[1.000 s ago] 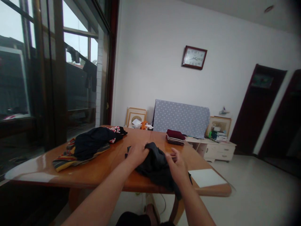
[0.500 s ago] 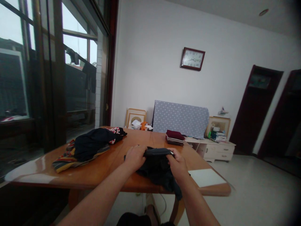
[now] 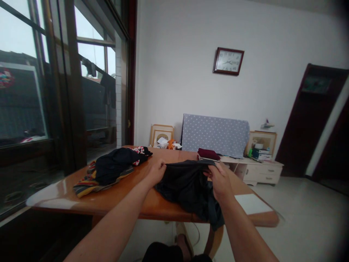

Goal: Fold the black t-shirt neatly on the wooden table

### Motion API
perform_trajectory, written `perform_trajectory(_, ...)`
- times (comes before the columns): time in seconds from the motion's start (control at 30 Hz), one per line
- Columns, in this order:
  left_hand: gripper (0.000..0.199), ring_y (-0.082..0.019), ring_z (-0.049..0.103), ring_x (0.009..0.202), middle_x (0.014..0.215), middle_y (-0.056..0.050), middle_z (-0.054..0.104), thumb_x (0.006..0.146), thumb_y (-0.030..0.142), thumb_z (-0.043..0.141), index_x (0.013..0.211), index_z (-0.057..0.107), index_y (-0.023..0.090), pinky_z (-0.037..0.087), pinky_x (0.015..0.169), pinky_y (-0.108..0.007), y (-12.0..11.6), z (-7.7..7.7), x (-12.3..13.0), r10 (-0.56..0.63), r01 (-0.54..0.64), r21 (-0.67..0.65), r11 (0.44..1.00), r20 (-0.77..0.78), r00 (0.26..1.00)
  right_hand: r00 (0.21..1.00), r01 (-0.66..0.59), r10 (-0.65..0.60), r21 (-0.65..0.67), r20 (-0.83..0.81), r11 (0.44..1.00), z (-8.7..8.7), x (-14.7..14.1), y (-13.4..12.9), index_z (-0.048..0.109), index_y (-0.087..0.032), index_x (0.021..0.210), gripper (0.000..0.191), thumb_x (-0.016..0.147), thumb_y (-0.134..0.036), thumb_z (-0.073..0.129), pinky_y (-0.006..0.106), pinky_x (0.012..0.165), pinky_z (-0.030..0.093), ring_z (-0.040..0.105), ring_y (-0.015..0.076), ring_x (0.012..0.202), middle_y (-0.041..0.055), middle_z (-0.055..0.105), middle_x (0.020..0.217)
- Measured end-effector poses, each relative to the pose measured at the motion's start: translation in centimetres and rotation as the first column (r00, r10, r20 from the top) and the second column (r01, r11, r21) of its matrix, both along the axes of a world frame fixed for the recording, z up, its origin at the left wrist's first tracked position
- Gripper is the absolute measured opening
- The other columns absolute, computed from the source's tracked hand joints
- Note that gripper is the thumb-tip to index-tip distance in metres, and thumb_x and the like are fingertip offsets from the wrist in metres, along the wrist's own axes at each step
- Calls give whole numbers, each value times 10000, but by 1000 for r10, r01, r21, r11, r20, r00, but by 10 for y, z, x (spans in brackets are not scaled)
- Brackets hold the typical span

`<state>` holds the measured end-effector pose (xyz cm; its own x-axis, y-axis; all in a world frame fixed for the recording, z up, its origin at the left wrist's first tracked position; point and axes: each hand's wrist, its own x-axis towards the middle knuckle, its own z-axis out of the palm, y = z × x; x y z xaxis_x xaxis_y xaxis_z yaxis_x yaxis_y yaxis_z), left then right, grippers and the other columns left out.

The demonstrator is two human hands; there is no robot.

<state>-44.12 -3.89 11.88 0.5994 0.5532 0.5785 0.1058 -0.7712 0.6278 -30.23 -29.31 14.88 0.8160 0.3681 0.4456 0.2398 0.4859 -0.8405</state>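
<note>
A black garment (image 3: 188, 185) is stretched between my two hands above the near side of the wooden table (image 3: 139, 182). Its exact kind cannot be made out. My left hand (image 3: 157, 171) is closed on the upper left corner of the cloth. At the upper right corner, my right hand (image 3: 220, 178) pinches the edge between thumb and fingers. The top edge runs taut and nearly level, while the lower part hangs in folds and drops over the table's front edge on the right.
Dark and patterned clothes (image 3: 114, 165) lie heaped on the table's left. A folded stack with a maroon top (image 3: 208, 154) sits at the back, partly hidden behind the garment. A white sheet (image 3: 252, 203) lies at the right corner. Behind stands a low white cabinet (image 3: 261, 174).
My hands have moved apart and slightly up, pulling the garment's top edge wide and taut. More of the black cloth is now spread out between them. The view has shifted a little.
</note>
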Motion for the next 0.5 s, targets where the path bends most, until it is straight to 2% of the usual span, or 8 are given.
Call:
perform_trajectory(0.07,95,-166,528,749,745,12,554,849,237,491,762,520,213,390,690,-269,1,12,1,38,-31,-65,997,109,993,1000,10,-10,14,-16,1000,0,7,3,725,-226,1039,390,733,-466,748,301,747,573,685,187,867,29,733,1046)
perform_trajectory(0.13,97,-163,511,727,726,21,528,833,261,503,750,511,212,381,673,-264,-2,28,0,60,-20,-174,985,233,971,999,24,-25,-27,-26,999,-2,15,4,722,-221,1046,401,738,-478,740,308,753,574,688,200,893,39,736,1040)
perform_trajectory(0.27,91,-153,495,685,709,31,522,807,291,526,788,542,204,372,644,-253,-13,56,-7,62,90,-340,936,411,909,996,85,-75,-247,51,965,-11,34,4,713,-215,1091,422,795,-507,643,324,732,563,686,237,922,53,740,1017)
perform_trajectory(0.33,102,-151,495,665,699,33,532,813,303,529,815,557,204,364,623,-249,-19,66,-9,50,115,-352,929,426,903,979,166,-100,-404,178,900,-15,41,3,719,-210,1066,393,825,-491,587,346,741,555,685,257,916,59,741,969)
perform_trajectory(0.4,91,-148,498,659,700,33,541,820,297,536,825,557,208,363,615,-248,-26,73,-11,7,133,-308,942,416,909,931,291,-117,-508,347,811,-16,42,2,723,-210,1058,359,826,-447,585,371,815,540,679,273,966,76,739,989)
perform_trajectory(0.43,82,-147,500,661,704,32,545,826,289,537,827,554,209,368,618,-248,-31,76,-11,-35,154,-268,951,401,915,900,348,-122,-522,419,779,-15,39,3,715,-213,1098,370,821,-429,598,383,864,527,671,276,1009,88,733,1040)
perform_trajectory(0.5,75,-141,495,652,700,33,542,848,281,532,846,553,208,379,624,-249,-41,80,-11,-141,218,-190,957,353,925,855,406,-122,-505,504,761,-10,26,5,646,-224,1264,486,825,-431,617,408,934,501,652,274,1079,107,702,1158)
